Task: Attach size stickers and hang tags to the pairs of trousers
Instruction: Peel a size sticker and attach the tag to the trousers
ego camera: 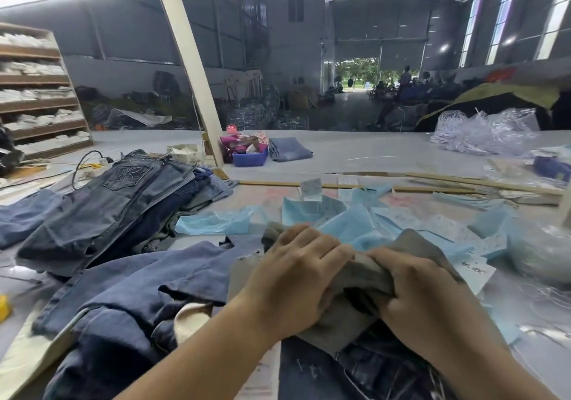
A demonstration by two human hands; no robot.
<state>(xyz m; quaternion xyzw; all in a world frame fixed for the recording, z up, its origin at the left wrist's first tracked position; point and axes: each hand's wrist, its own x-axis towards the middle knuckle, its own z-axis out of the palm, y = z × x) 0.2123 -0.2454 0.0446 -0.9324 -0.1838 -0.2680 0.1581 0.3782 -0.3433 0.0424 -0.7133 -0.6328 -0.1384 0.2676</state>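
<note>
While your two hands sit side by side low in the centre, both are bunched on the same piece of grey cloth: your left hand (296, 273) lies over it with fingers curled down into the fold, your right hand (423, 291) grips the bunched edge beside it, knuckles up. Thumbs hidden under the cloth.

The grey trousers (355, 279) lie crumpled on top of dark denim; whether a tag or sticker is on them, cannot tell.

Just beyond the fingers: a litter of light-blue sheets (349, 223) and white paper tags (474, 271) with handwriting, too small to read.

Left of your hands: loose dark-blue jeans (148, 291) spread toward you. Behind those, a stack of folded jeans (123, 201), top pair showing an embroidered back pocket.

Far left edge: a yellow object (3, 307), mostly cut off.

Across the table (355, 152): long wooden strips (432, 183), a blue plastic bin (250, 157) with pink items in it, a folded blue garment (290, 149) just right of the bin, a heap of clear plastic bags (485, 130) at far right.

A slanted white post (188, 59) rises from beside the bin. Wooden shelving (40, 90) with white bundles stands at far left
</note>
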